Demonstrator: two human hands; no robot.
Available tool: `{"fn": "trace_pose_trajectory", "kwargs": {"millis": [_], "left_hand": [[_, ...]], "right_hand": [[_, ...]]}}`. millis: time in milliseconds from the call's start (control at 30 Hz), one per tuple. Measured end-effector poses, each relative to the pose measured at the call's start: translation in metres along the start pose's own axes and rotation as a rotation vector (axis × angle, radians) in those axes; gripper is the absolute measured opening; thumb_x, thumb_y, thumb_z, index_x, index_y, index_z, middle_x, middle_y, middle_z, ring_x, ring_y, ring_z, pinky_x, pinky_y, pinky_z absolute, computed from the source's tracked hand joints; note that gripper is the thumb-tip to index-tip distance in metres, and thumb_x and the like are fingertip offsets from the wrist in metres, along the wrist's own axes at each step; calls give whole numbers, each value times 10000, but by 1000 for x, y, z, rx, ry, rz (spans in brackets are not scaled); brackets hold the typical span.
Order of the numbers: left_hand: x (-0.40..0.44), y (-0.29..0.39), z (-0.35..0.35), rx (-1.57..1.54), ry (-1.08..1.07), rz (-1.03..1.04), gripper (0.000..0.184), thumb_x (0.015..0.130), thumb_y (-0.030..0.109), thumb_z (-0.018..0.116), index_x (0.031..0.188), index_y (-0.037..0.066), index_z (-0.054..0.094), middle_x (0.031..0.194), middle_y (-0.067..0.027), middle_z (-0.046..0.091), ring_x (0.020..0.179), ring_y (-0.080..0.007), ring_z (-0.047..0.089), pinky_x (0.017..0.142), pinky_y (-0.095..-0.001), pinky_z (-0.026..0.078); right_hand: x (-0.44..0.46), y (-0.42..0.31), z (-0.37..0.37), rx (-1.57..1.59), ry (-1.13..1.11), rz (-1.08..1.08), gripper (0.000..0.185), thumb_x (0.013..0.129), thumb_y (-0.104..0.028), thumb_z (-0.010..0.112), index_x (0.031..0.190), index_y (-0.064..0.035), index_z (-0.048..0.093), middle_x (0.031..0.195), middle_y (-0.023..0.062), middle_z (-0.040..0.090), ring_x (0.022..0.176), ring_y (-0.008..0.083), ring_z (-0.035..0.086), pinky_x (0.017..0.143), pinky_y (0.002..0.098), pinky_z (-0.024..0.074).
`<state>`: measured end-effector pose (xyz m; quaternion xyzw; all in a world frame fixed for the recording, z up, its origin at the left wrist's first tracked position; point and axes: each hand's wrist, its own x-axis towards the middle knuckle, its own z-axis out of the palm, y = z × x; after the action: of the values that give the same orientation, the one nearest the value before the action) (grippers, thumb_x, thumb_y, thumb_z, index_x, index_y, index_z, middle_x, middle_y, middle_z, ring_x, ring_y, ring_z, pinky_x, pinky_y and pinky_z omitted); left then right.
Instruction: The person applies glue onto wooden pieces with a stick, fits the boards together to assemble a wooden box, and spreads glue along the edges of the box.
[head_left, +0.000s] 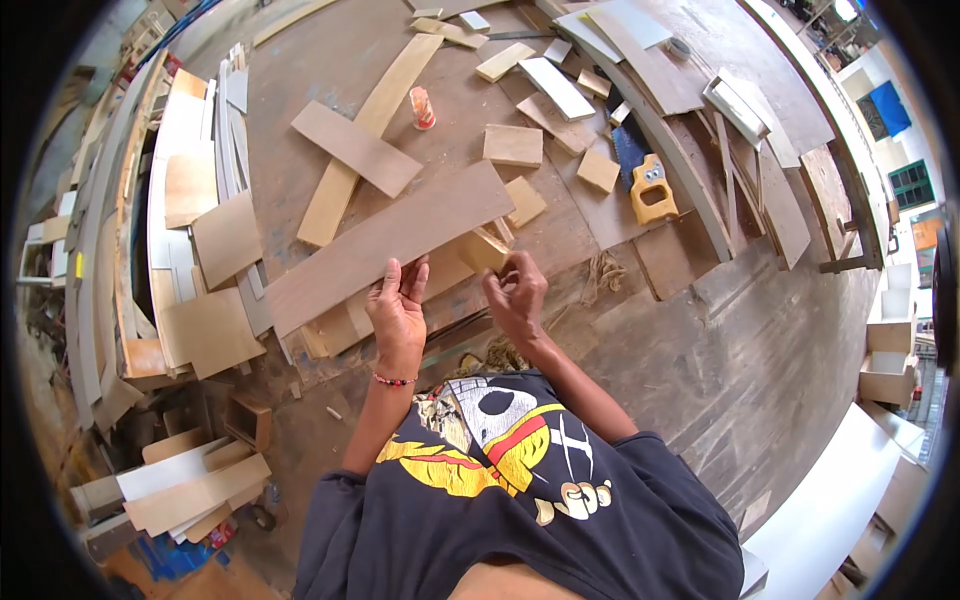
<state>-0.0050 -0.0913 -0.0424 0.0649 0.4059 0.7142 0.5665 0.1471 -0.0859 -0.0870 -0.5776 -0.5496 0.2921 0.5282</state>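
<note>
A long, flat brown board (pixel 400 235) slants across the near part of the work table. My left hand (pixel 400 300), with a beaded bracelet at the wrist, holds the board's near edge, its fingertips on the edge. To the right, my right hand (pixel 517 292) is closed on a small wooden piece (pixel 484 250) beside the board's near right end. Under the long board lies another light wooden board (pixel 340 325). Beyond it, a shorter brown board (pixel 357 148) crosses a long pale plank (pixel 388 90). A red and white container (pixel 422 109) stands near them.
Small wood blocks (pixel 513 145) lie on the table (pixel 290 70) at the upper middle. A saw with a yellow handle (pixel 654 192) rests on the right, near a long frame rail (pixel 690 175). Stacked boards (pixel 227 238) stand on the left. A large white sheet (pixel 825 515) lies at lower right.
</note>
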Motion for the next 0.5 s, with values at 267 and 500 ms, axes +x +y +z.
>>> {"fn": "trace_pose_trajectory", "kwargs": {"millis": [267,500], "left_hand": [[19,-21,51,-34,9,45,167,892,84,544,1008,-33,570,942,-147,643,829,-244,657,727,-287,587],[47,-57,101,-26,78,145,136,895,84,540,955,-35,571,908,-154,641,832,-254,654,730,-297,583]], "right_hand": [[96,41,-48,293,170,292,151,789,-41,594,928,0,550,756,14,565,646,62,516,560,206,442],[172,126,-62,314,-74,436,297,807,-98,600,1069,38,559,954,93,621,799,149,596,702,261,496]]}}
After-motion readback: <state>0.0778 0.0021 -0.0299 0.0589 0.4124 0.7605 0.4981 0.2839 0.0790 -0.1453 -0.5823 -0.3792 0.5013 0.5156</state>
